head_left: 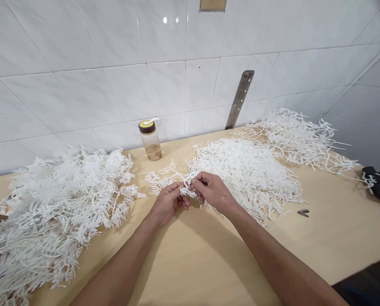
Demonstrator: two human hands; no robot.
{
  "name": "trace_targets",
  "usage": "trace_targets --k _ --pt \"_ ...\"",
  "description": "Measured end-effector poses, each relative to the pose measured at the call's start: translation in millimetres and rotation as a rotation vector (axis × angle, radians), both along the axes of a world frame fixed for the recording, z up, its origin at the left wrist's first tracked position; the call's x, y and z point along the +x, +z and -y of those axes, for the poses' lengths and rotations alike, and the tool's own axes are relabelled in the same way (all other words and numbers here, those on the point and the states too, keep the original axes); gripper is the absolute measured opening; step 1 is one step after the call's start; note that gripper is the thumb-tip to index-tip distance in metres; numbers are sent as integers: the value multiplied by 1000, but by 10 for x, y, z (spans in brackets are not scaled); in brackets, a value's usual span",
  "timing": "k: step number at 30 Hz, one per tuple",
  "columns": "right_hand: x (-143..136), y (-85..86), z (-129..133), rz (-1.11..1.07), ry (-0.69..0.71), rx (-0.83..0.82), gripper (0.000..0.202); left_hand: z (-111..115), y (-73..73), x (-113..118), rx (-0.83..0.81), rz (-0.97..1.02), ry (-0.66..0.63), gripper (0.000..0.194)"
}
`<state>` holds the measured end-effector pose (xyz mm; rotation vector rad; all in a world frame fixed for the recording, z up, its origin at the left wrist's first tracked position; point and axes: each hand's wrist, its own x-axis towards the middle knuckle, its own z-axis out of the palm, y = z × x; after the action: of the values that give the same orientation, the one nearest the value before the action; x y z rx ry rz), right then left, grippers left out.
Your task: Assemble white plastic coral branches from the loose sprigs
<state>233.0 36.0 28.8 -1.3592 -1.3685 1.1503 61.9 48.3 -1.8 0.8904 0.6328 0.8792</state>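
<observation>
Both hands meet over the middle of the table, close around a white branching plastic sprig (186,182). My left hand (169,203) pinches its lower part, where a small tuft of fine tips hangs down. With thumb and forefinger, my right hand (213,190) grips a curved white stem at the upper end. Just behind the fingers lies a small loose group of white sprigs (159,178). A broad pile of short white sprigs (244,170) spreads right beside and beyond my right hand. Further left of my left hand rises a tall heap of white branching sprigs (65,199).
A clear bottle (153,146) with a dark and yellow-green lid stands near the tiled wall. A perforated metal strip (240,100) leans there too. More long white sprigs (298,136) lie back right. A small metal clip-like piece (303,213) and a black object (379,185) lie at right.
</observation>
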Motion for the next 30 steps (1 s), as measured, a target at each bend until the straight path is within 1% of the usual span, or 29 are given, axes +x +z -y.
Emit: trace_targets --k 2,5,7,10,14,18,20,22,25,30 --pt "-25 -37 0 -21 10 -2 20 5 1 8 6 -21 28 29" --pt "-60 -83 1 -25 16 5 25 31 38 25 10 -72 98 36" --pt "-72 -96 3 -11 38 1 28 48 63 36 41 -141 125 39" --pt "-57 -90 6 39 69 -26 33 59 63 49 137 -270 172 39" --pt "4 -53 11 32 140 -69 40 48 -2 64 272 -405 271 37" --pt "47 -25 22 -38 207 -73 28 33 -62 62 401 -508 386 31" --pt "57 -28 27 0 202 -66 24 29 -74 53 430 -537 428 30" --pt "65 -44 26 111 169 -50 20 30 -69 46 425 -541 420 32" --pt "75 -72 19 249 125 -5 19 40 -34 45 386 -506 348 37" --pt "67 -53 44 317 102 73 18 71 53 36 298 -432 257 41"
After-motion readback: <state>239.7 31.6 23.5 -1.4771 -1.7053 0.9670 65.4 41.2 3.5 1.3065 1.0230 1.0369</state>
